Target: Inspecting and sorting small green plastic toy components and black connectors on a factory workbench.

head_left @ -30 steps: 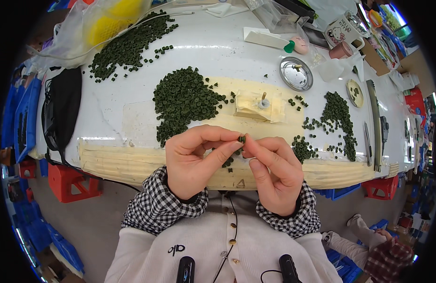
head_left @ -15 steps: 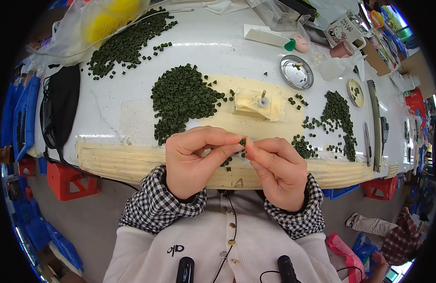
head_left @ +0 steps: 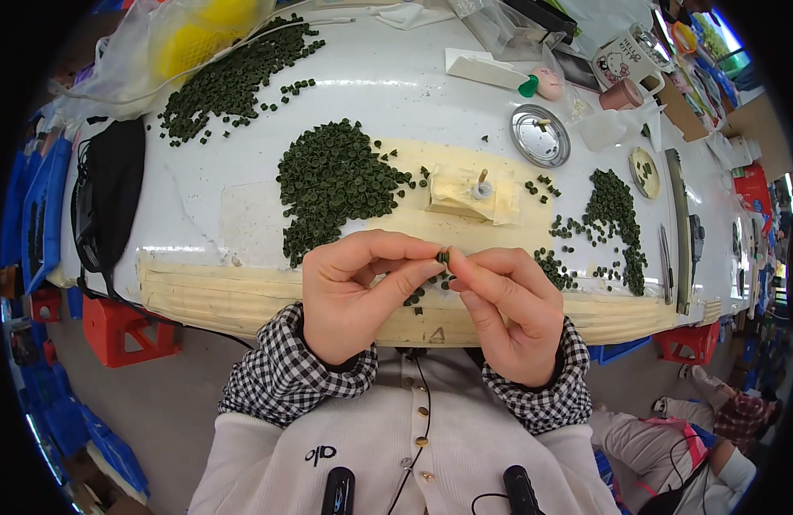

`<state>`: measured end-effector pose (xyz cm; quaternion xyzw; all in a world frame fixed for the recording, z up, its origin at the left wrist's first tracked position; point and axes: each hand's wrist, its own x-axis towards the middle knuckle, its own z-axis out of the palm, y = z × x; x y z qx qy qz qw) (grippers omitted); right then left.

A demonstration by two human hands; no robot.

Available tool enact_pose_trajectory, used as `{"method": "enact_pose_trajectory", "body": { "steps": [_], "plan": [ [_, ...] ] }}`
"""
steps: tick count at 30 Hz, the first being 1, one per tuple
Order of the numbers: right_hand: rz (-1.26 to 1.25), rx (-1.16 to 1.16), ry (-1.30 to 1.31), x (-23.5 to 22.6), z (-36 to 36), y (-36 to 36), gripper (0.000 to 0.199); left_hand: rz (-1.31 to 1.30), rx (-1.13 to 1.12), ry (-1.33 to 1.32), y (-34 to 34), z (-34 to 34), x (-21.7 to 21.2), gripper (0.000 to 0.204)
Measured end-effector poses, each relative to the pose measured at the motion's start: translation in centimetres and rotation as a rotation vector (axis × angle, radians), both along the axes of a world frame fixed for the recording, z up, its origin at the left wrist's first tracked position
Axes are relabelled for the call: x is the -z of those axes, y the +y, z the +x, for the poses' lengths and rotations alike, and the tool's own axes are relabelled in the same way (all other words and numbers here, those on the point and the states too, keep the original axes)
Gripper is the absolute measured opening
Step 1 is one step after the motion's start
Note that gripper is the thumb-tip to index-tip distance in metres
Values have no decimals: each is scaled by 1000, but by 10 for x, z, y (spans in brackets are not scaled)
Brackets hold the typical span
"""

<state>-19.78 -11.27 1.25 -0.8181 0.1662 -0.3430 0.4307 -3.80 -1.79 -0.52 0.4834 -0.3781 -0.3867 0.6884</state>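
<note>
1. Head view: left hand (head_left: 355, 296) and right hand (head_left: 510, 311) pinch one small dark green piece (head_left: 443, 256) between their fingertips.
2. It's held above the near edge of the white table (head_left: 396, 94).
3. A green pile (head_left: 336, 176) lies beyond.

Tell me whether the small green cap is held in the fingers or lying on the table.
Held. The small green cap is pinched between the fingertips of the left hand and right hand, raised above the table.

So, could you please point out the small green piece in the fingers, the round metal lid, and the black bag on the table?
small green piece (head_left: 443, 256): head view, on its visible top between the fingertips.
round metal lid (head_left: 540, 136): head view, on its middle.
black bag (head_left: 109, 197): head view, on its body.
</note>
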Motion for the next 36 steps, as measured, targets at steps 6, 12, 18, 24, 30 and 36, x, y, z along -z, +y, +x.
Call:
{"method": "enact_pose_trajectory", "body": {
  "steps": [6, 12, 18, 24, 30, 36],
  "plan": [
    [-8, 16, 38, -7, -1, 0, 34, 5, 16, -3, 1, 2, 1, 16],
    [-9, 6, 37, -7, 1, 3, 35, -3, 16, -15, 2, 2, 1, 16],
    [-30, 28, 63, -14, 0, -2, 35, -17, 9, 52, 3, 2, 5, 18],
    [-444, 367, 170, -25, 14, -54, 23, 25, 1, 68, 1, 1, 2, 18],
    [-502, 298, 197, -18, 29, -61, 13, 45, -12, 29, 0, 1, 1, 16],
    [-452, 384, -37, -37, 20, -47, 10, 61, -8, 25, 0, 2, 0, 15]
  ]
}}
